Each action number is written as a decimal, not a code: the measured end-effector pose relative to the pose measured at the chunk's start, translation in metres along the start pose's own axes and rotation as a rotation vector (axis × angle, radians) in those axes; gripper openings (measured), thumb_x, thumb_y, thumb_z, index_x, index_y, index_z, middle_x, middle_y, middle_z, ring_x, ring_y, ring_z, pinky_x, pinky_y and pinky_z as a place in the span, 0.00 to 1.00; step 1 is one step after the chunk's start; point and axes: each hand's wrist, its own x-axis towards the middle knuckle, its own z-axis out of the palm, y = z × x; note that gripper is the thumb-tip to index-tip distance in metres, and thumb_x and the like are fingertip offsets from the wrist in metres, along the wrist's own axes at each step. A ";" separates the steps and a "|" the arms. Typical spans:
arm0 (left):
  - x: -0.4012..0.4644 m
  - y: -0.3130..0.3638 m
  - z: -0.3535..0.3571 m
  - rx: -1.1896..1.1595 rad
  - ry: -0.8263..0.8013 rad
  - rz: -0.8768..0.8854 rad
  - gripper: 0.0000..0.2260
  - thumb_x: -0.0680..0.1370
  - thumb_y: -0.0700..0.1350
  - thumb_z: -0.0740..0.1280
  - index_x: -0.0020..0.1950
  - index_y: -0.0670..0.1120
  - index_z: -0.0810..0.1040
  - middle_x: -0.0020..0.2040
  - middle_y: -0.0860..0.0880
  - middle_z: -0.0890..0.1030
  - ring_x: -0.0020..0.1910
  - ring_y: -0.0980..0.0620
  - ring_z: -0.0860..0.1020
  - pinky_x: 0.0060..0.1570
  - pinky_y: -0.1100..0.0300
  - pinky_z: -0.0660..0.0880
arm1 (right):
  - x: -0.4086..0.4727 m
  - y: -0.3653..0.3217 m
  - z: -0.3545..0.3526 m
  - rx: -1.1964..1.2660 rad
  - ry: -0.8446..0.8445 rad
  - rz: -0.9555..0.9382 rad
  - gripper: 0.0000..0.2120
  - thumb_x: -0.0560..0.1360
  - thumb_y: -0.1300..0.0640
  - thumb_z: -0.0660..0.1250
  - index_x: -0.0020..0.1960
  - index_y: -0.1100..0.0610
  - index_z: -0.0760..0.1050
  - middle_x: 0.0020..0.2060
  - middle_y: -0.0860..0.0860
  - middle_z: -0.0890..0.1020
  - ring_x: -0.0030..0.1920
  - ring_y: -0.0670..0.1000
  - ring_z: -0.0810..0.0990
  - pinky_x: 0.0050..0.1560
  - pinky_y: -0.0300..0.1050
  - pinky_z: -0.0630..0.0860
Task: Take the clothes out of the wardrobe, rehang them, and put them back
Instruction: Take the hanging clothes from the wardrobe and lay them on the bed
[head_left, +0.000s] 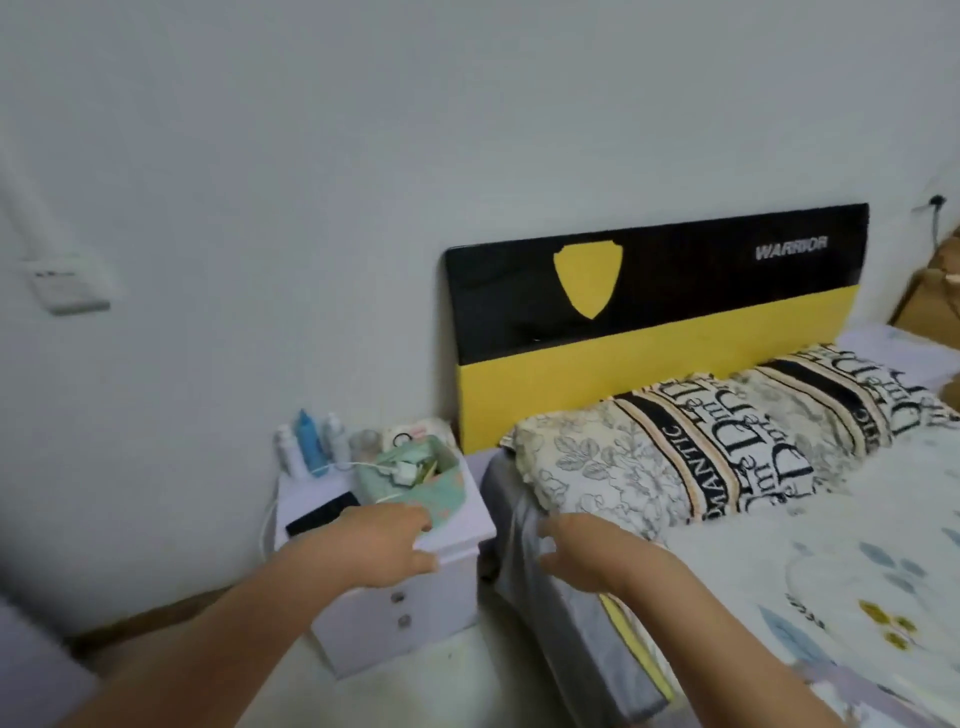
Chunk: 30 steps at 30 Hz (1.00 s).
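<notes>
Wall (363, 156): plain white, filling the upper half of the view; a white switch plate (70, 286) on its left side, blurred.

Bed (857, 597): right side, covered by a pale sheet with a leaf print; grey fabric hangs down its near edge.

Headboard (654, 322): black upper band with a yellow shield and the word "WARRIOR", yellow lower band, standing against the wall.

Pillows (727, 441): two, side by side at the foot of the headboard, floral print with black lettered stripes.

Bedside cabinet (405, 603): white, two round knobs on its front, just beside the bed on the left.

Green pouch (410, 478): on the cabinet top, open, with a white charger and cable inside.

Bottles (309, 441): a small cluster at the back of the cabinet top, one blue.

Dark flat object (322, 514): on the cabinet top, partly hidden by the left hand; too blurred to identify.

Left hand (384, 545): bare, fingers loosely spread, holding nothing, over the front edge of the cabinet.

Right hand (597, 556): bare, fingers spread, holding nothing, over the bed's near corner.

Clothes and wardrobe: neither lies within view.
</notes>
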 end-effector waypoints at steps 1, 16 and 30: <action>-0.008 -0.012 -0.002 -0.021 0.015 -0.046 0.23 0.78 0.57 0.59 0.72 0.51 0.63 0.70 0.50 0.68 0.67 0.50 0.69 0.65 0.57 0.66 | 0.008 -0.014 -0.005 -0.026 -0.009 -0.046 0.19 0.79 0.53 0.57 0.68 0.58 0.68 0.64 0.56 0.73 0.63 0.56 0.72 0.60 0.48 0.70; -0.177 -0.107 0.032 -0.389 0.122 -0.719 0.20 0.79 0.54 0.59 0.70 0.49 0.66 0.68 0.49 0.70 0.66 0.50 0.69 0.64 0.58 0.66 | 0.044 -0.213 -0.032 -0.404 -0.037 -0.697 0.20 0.80 0.51 0.57 0.70 0.54 0.64 0.66 0.54 0.72 0.65 0.56 0.71 0.64 0.52 0.69; -0.400 -0.205 0.085 -0.574 0.338 -1.164 0.24 0.78 0.55 0.61 0.72 0.49 0.63 0.69 0.50 0.69 0.65 0.53 0.70 0.63 0.62 0.68 | -0.028 -0.457 0.037 -0.388 -0.102 -1.178 0.24 0.80 0.53 0.57 0.74 0.54 0.58 0.72 0.53 0.65 0.70 0.55 0.65 0.68 0.48 0.64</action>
